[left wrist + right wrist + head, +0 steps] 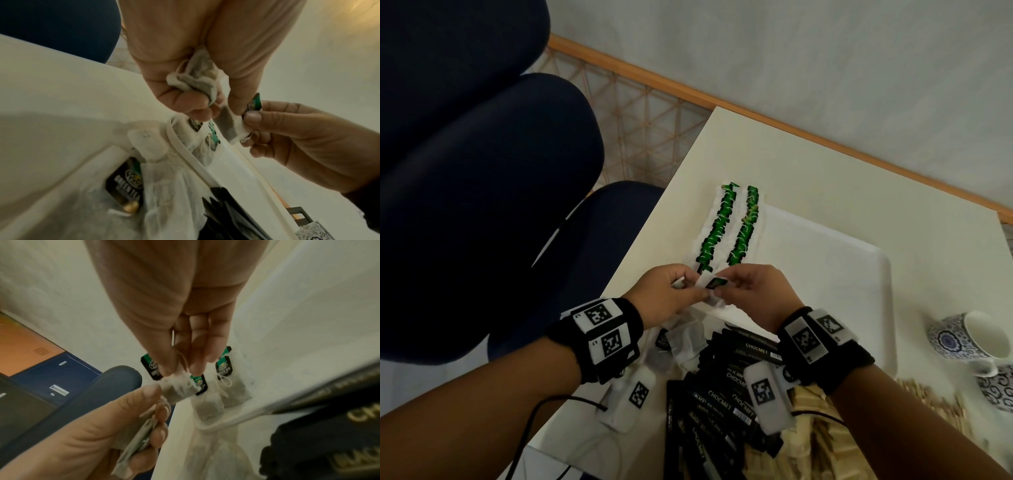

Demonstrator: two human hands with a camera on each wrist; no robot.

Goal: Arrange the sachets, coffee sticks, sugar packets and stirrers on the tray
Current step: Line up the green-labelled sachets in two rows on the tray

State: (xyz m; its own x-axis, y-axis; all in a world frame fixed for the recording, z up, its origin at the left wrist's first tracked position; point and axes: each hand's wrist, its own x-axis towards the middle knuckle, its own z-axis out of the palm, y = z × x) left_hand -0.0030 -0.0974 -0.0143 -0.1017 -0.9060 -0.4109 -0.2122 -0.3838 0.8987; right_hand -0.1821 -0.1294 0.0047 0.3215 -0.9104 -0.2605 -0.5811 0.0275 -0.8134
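both hands meet just above the near edge of the flat white plastic tray (859,274), over the near end of the two rows of white paper tea sachets with green tags (729,226) already laid along its left side. the right hand (753,294) pinches one white tea sachet with a green and black tag (714,284) between thumb and fingertips, while the left hand (664,298) is clenched round a crumpled bunch of more sachets (197,79) and touches the pinched one with its thumb. the strings are the likely trouble: a thread from the bunch could snag the pinched sachet and drag a second one out, or the tag could flip under as it is laid, spoiling the row. a careless set-down might also nudge the last sachets in the rows out of line. the black chocmet coffee sticks (722,404) and pale wooden stirrers (928,401) lie heaped on the table nearer the person, not yet arranged.
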